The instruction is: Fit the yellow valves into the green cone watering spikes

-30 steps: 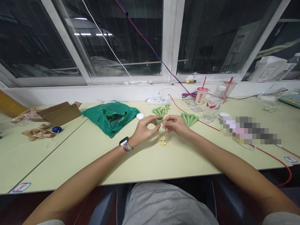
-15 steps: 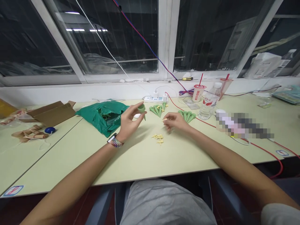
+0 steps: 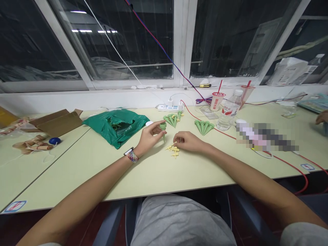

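A green cone-shaped piece [image 3: 163,127], tip pointing down, is pinched between the thumb and fingers of my left hand [image 3: 151,136]. My right hand [image 3: 188,140] is closed just above and right of several small yellow pieces [image 3: 175,149] on the table; what its fingertips hold, if anything, is hidden. Behind the hands lie green cones with yellow pieces on them [image 3: 172,120]. Farther right, several plain green cones [image 3: 203,127] lie side by side in a fan.
A green plastic bag [image 3: 110,128], a cardboard box [image 3: 55,125] and wooden toys [image 3: 36,145] lie left. Right are a water bottle [image 3: 229,111], cups [image 3: 217,101] and a red cable [image 3: 289,165]. Another person's hand [image 3: 322,118] shows at the right edge.
My left hand has moved right with the green cone. My right hand has come down and left toward the yellow pieces. Another person's hand has appeared at the right edge.
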A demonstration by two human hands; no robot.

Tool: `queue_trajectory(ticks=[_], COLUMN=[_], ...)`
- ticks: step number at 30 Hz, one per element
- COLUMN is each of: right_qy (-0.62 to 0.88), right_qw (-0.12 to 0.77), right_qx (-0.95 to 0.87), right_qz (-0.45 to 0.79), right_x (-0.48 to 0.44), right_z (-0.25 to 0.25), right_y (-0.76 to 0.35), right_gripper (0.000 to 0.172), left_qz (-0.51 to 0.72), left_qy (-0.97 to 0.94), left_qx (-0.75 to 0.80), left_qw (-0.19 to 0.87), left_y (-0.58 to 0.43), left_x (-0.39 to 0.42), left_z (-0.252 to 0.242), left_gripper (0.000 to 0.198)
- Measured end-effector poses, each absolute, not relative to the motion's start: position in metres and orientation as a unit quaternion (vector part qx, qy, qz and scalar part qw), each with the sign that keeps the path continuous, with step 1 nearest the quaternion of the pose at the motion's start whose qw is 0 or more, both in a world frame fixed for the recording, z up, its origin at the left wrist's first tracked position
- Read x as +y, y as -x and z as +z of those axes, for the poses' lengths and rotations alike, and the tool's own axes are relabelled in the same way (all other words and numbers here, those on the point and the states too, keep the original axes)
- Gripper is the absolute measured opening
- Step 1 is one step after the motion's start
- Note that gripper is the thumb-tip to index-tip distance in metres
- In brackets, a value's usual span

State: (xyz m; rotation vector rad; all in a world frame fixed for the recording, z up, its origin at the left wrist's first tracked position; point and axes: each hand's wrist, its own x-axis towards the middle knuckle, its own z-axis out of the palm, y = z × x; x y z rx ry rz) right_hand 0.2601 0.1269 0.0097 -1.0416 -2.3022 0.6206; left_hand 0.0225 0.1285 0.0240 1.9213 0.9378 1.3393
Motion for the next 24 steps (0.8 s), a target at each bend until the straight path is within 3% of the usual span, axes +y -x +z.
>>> queue_trajectory(ticks=[7,11,14,18,24], right_qy=[0.367,0.383,0.367,0.351,0.403], right_qw=[0.262,0.327,0.385,0.430,0.447], right_qx=[-0.854,-0.826,-0.776,-0.701,-0.715], right_qz=[0.258,0.254,0.338,0.448,0.356], right_x=[0.126,0.127,0.126,0.122,0.126], right_z=[0.009,0.010,0.012,0.010,0.010], right_y=[-0.262,-0.263,-0.259,-0.248,-0.243], right_gripper=[0.013,0.019,0.023,0.043,0.048], left_qz=[0.488,0.476,0.473,0.481,0.452], left_qy=[-0.722,-0.721,-0.715,-0.693,-0.694], left_qx=[0.370,0.364,0.365,0.371,0.368], left_qw=[0.323,0.348,0.363,0.388,0.422], left_y=[-0.021,-0.023,-0.027,-0.032,-0.034], left_x=[0.129,0.128,0.127,0.125,0.125], left_z=[0.023,0.023,0.023,0.022,0.018], left_gripper=[0.054,0.055,0.054,0.059,0.071])
